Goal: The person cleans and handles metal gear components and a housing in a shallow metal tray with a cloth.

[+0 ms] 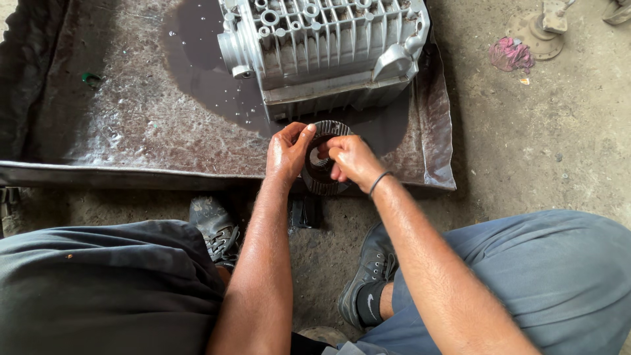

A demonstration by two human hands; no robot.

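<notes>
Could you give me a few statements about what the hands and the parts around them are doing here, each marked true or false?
1. Both hands grip the dark toothed ring. True.
2. The left hand rests on the ribbed metal housing. False: it holds the ring's left edge, apart from the housing.
3. The housing sits in a metal tray wet with dark liquid. True.
4. The right hand wears a glove. False: it is bare, with a dark band at the wrist.
5. A pink rag lies inside the tray. False: it lies on the floor beyond it.

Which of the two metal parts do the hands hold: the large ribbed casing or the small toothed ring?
The small dark toothed ring; the silver ribbed casing lies untouched in the tray.
</notes>
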